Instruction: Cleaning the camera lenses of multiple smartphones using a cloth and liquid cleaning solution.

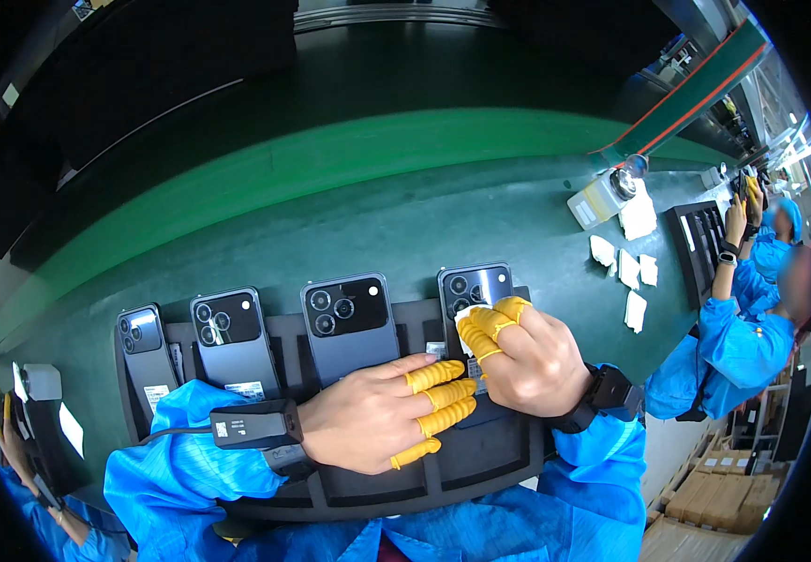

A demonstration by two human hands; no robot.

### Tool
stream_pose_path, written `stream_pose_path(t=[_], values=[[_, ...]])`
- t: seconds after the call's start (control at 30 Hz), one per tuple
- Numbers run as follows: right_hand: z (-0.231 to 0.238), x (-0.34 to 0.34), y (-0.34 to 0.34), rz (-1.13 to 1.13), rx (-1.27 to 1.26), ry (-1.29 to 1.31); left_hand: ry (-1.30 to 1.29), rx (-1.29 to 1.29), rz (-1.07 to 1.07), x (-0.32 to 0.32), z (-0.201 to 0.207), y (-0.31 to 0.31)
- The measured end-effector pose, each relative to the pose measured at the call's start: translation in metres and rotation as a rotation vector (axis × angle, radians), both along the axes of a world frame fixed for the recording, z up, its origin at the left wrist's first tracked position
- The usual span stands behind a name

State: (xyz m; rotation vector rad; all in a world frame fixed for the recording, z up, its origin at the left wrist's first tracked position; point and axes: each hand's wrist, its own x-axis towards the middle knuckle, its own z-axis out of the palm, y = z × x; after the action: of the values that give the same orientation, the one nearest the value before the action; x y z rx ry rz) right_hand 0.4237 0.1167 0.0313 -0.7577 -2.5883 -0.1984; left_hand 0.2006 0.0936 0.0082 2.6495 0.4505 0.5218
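Several dark smartphones lie back-up in a black slotted tray (pixel 480 459) in front of me. My right hand (pixel 527 361), with yellow finger cots, presses its bent fingers on the rightmost phone (pixel 474 284), pinching a small white piece against it. My left hand (pixel 377 412), also in yellow cots, lies flat with fingers stretched toward the lower part of that same phone. The middle phone (pixel 347 323) sits just above my left hand. Two more phones, one (pixel 232 342) and another (pixel 146 351), lie further left. A black device (pixel 255 423) is strapped to my left wrist.
A green conveyor belt (pixel 349 178) runs behind the tray. At the right stand a clear liquid bottle (pixel 602 195) and several white cloths (pixel 635 272). A co-worker in blue (pixel 743 328) handles a phone at the right beside another black tray (pixel 696 239). Cardboard boxes (pixel 705 496) sit lower right.
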Motion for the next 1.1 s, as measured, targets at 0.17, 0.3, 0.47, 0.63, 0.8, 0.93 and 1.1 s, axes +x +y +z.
stream_pose_path(t=[0.17,0.3,0.47,0.63,0.8,0.93,1.1], values=[[0.008,0.0,0.004,0.019,0.016,0.014,-0.008,0.004,0.012,-0.001,-0.001,-0.001],[0.006,-0.002,0.01,0.076,0.092,0.08,-0.003,0.01,0.003,0.0,0.0,0.001],[-0.001,-0.005,0.009,0.038,0.038,0.008,0.016,0.021,0.021,-0.001,0.001,0.0],[-0.001,-0.007,0.006,-0.018,0.011,-0.002,-0.006,0.026,0.025,-0.001,0.001,0.0],[0.002,-0.007,0.001,-0.042,0.001,0.003,-0.012,0.019,0.019,0.0,-0.001,-0.001],[0.001,-0.004,-0.003,-0.057,-0.041,-0.007,-0.011,0.024,0.02,0.0,-0.001,-0.002],[0.004,-0.004,-0.002,-0.003,-0.008,0.013,0.006,0.025,0.013,-0.002,0.001,-0.001]])
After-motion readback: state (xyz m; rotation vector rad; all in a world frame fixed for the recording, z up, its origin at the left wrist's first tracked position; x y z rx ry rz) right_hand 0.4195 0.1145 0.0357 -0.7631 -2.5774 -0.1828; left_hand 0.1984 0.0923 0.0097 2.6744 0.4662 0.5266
